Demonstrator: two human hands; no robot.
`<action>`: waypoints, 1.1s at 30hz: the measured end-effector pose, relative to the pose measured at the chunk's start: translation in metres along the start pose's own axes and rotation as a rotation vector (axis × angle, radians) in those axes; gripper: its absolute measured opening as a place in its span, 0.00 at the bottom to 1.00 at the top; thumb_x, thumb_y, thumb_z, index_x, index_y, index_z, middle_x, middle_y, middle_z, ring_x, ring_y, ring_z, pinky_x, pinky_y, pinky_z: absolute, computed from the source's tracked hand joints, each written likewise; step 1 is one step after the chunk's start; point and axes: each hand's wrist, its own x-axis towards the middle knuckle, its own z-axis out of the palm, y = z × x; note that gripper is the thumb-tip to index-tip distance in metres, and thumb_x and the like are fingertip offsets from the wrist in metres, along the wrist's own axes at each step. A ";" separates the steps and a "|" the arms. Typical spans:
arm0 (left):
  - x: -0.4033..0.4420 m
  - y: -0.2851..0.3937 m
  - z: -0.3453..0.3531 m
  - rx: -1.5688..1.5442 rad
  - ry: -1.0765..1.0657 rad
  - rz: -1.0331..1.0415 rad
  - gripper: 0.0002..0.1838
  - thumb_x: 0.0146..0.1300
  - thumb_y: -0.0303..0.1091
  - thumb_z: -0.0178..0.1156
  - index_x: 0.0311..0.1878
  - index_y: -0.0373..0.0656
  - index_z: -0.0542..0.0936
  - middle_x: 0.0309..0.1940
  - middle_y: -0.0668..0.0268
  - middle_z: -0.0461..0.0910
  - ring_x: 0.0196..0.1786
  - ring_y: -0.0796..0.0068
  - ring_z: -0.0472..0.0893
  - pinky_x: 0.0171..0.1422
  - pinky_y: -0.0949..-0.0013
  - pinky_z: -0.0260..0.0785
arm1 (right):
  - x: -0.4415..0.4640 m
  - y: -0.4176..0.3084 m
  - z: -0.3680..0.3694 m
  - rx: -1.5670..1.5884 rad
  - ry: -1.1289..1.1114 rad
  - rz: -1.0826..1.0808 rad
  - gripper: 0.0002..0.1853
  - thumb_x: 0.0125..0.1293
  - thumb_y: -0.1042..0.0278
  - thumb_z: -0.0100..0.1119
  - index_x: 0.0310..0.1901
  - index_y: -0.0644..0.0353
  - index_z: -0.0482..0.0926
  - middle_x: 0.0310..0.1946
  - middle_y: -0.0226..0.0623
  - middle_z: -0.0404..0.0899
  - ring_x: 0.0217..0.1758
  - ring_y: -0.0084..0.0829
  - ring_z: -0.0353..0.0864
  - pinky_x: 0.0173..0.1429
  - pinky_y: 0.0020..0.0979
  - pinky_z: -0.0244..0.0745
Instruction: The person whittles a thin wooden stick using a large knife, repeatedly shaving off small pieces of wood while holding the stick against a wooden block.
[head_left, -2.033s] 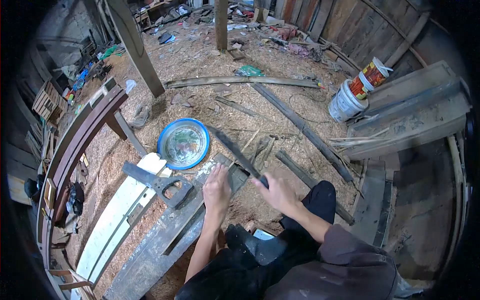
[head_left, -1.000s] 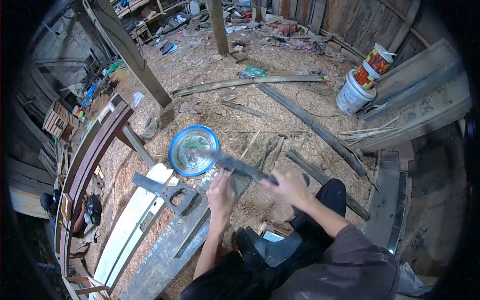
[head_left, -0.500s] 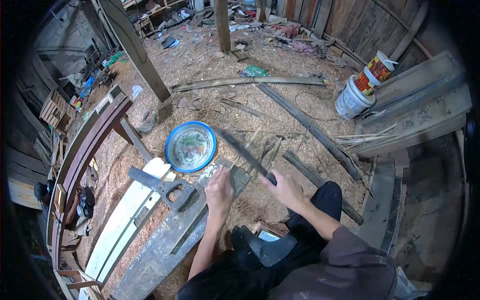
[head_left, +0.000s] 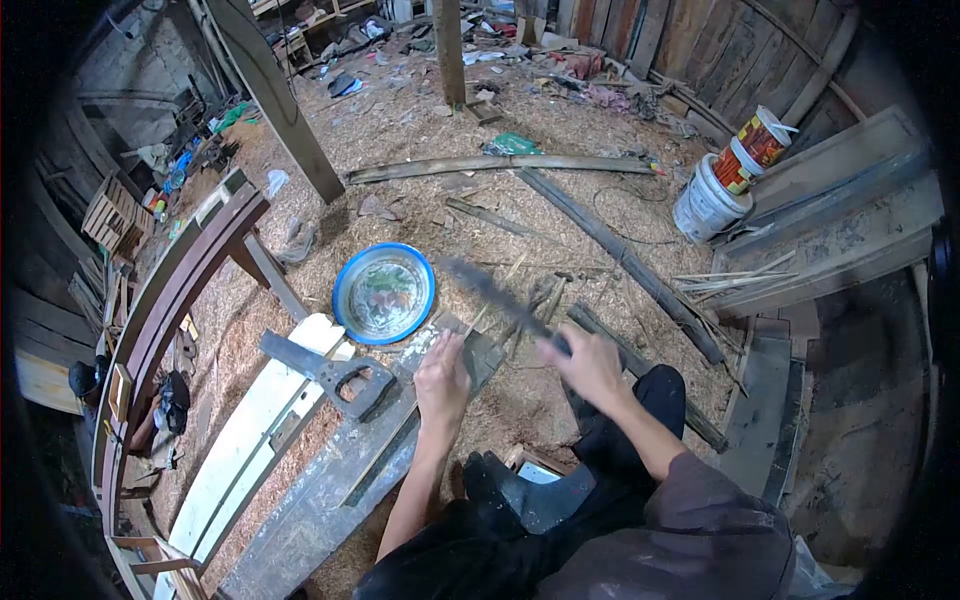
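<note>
My left hand (head_left: 441, 380) is closed on a thin wooden strip (head_left: 385, 455), holding it down against a worn grey plank (head_left: 300, 510). The strip's far end sticks out past my fingers, over the plank's end. To the right, my right hand (head_left: 592, 370) grips the dark handle of a long machete-like blade (head_left: 495, 293), which points up and left and is smeared by motion. Its blade passes above the far end of the strip; I cannot tell whether they touch. Beside my left hand, a handsaw (head_left: 365, 390) lies across the plank and a pale curved board (head_left: 235, 440).
A blue-rimmed basin (head_left: 431, 290) sits on the shavings ahead. At left stands a curved wooden frame (head_left: 160, 300). Long timbers (head_left: 620, 250) lie to the right, near stacked buckets (head_left: 712, 200). A wooden post (head_left: 275, 110) rises ahead. My knee (head_left: 660, 395) is close to my right forearm.
My right hand has moved slightly right with the blade, which is more blurred now. My left hand stays on the strip. The whole view has shifted a little.
</note>
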 end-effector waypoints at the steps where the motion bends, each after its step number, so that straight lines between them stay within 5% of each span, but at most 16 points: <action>1: 0.000 0.003 -0.001 0.007 0.008 0.020 0.14 0.61 0.18 0.61 0.50 0.36 0.86 0.51 0.42 0.86 0.58 0.46 0.86 0.64 0.52 0.80 | 0.008 0.011 0.003 0.011 0.132 -0.022 0.32 0.75 0.31 0.53 0.40 0.59 0.78 0.14 0.35 0.74 0.15 0.37 0.77 0.23 0.41 0.73; 3: 0.004 0.000 0.002 -0.006 0.037 0.018 0.14 0.61 0.18 0.61 0.50 0.36 0.86 0.51 0.42 0.86 0.57 0.45 0.86 0.63 0.52 0.81 | 0.000 -0.003 0.003 -0.023 0.043 0.070 0.30 0.72 0.33 0.59 0.42 0.60 0.83 0.24 0.47 0.83 0.27 0.49 0.86 0.35 0.48 0.78; 4: 0.003 -0.002 0.005 -0.019 0.048 0.017 0.14 0.61 0.19 0.61 0.50 0.36 0.85 0.52 0.41 0.86 0.57 0.45 0.86 0.63 0.52 0.81 | -0.009 0.000 0.020 -0.137 0.175 -0.075 0.32 0.73 0.29 0.54 0.43 0.58 0.78 0.18 0.42 0.81 0.20 0.42 0.83 0.28 0.42 0.77; 5: -0.003 -0.004 0.005 -0.028 0.047 0.016 0.14 0.61 0.19 0.61 0.51 0.37 0.85 0.52 0.41 0.86 0.58 0.45 0.86 0.63 0.52 0.81 | -0.019 0.009 0.031 -0.136 0.172 -0.062 0.32 0.73 0.29 0.54 0.43 0.58 0.78 0.18 0.42 0.81 0.20 0.42 0.83 0.28 0.42 0.77; 7: 0.003 -0.002 0.006 -0.028 0.037 0.015 0.15 0.62 0.19 0.61 0.51 0.37 0.85 0.53 0.41 0.85 0.58 0.45 0.86 0.63 0.52 0.81 | -0.014 0.009 0.028 -0.189 0.243 -0.412 0.31 0.74 0.30 0.55 0.43 0.57 0.78 0.17 0.40 0.80 0.20 0.41 0.83 0.30 0.43 0.77; 9: -0.003 -0.005 0.005 0.012 0.034 0.023 0.15 0.62 0.19 0.61 0.52 0.37 0.85 0.53 0.41 0.85 0.58 0.46 0.86 0.63 0.52 0.81 | 0.003 0.007 0.001 -0.114 0.031 -0.011 0.31 0.73 0.31 0.57 0.39 0.59 0.79 0.21 0.43 0.82 0.24 0.44 0.85 0.32 0.45 0.78; 11: -0.006 -0.003 0.003 0.014 0.028 0.020 0.15 0.61 0.19 0.61 0.52 0.37 0.85 0.53 0.42 0.85 0.58 0.46 0.86 0.64 0.52 0.80 | 0.012 0.015 0.005 -0.016 0.099 0.090 0.32 0.72 0.30 0.57 0.36 0.59 0.79 0.23 0.44 0.83 0.24 0.48 0.84 0.33 0.47 0.78; 21: -0.002 0.001 -0.002 -0.004 0.029 -0.005 0.13 0.62 0.19 0.62 0.50 0.36 0.87 0.53 0.45 0.86 0.60 0.50 0.86 0.66 0.54 0.80 | 0.017 0.030 0.010 -0.019 0.155 0.108 0.34 0.68 0.27 0.59 0.37 0.58 0.79 0.20 0.41 0.81 0.25 0.49 0.85 0.32 0.47 0.76; 25: 0.000 0.000 0.000 -0.019 0.025 0.003 0.12 0.64 0.21 0.62 0.50 0.36 0.87 0.52 0.45 0.87 0.60 0.50 0.86 0.65 0.54 0.80 | 0.005 0.018 0.024 0.206 0.146 0.093 0.32 0.70 0.29 0.60 0.38 0.58 0.78 0.19 0.41 0.79 0.24 0.46 0.85 0.32 0.46 0.76; 29: 0.000 -0.001 0.000 -0.024 0.033 -0.002 0.11 0.65 0.22 0.63 0.49 0.36 0.86 0.52 0.44 0.87 0.59 0.49 0.86 0.65 0.54 0.80 | -0.008 0.011 0.006 -0.059 -0.002 0.037 0.30 0.68 0.33 0.64 0.48 0.57 0.83 0.25 0.45 0.84 0.32 0.52 0.87 0.40 0.45 0.78; 33: -0.003 -0.001 -0.001 -0.025 0.030 -0.015 0.11 0.65 0.22 0.63 0.50 0.36 0.86 0.53 0.44 0.86 0.59 0.48 0.86 0.65 0.53 0.80 | 0.002 0.011 0.010 0.108 0.166 0.174 0.27 0.72 0.36 0.62 0.39 0.58 0.80 0.22 0.43 0.81 0.28 0.47 0.87 0.36 0.47 0.77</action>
